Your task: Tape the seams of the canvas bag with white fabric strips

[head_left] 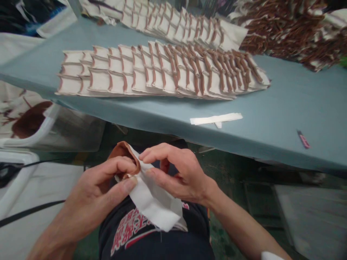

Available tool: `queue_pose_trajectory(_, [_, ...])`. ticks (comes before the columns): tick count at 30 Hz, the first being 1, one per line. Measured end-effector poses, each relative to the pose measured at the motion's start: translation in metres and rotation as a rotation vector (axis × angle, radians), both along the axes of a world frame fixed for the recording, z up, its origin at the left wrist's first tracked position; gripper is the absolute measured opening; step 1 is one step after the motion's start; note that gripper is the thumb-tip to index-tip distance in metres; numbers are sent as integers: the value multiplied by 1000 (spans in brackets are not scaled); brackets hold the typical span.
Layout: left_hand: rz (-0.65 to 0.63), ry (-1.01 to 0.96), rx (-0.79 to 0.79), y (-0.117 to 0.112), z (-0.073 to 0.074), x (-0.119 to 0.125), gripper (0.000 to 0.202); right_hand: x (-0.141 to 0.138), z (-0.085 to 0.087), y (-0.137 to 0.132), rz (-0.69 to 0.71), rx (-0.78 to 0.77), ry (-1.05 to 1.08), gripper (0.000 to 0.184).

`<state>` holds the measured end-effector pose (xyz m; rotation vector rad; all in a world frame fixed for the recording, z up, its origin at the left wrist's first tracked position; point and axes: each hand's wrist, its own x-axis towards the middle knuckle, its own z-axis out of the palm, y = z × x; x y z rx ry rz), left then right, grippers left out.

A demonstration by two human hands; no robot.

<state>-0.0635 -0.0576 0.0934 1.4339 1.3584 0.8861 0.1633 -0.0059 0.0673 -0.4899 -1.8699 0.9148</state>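
Note:
Both hands work on one white cloth piece with a brown trim (151,196), held low over my lap in front of the table edge. My left hand (100,191) pinches the brown trimmed end between thumb and fingers. My right hand (176,173) pinches the white cloth just beside it, fingers curled over the fabric. The white end of the piece hangs down over my dark printed shirt (141,234).
On the blue-grey table (298,104) lies a long overlapped row of finished white and brown pieces (162,72), a second row (176,25) behind it, and a loose heap (292,29) at the far right. White strips (217,118) and a small pink-and-black object (303,139) lie near the front edge.

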Motion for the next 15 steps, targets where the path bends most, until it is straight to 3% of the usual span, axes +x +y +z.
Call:
queue_pose_trajectory(4, [-41,-2,-7,5,9,-1,12,-3,2,23,178,180,-41,10])
queue_pose_trajectory(11, [-107,55,-48,2,6,-6,22,4,15,32,123,427,-270,15])
queue_pose_trajectory(15, [-111,111,-80,0,1,-5,31,9,23,33,136,457,-398,17])
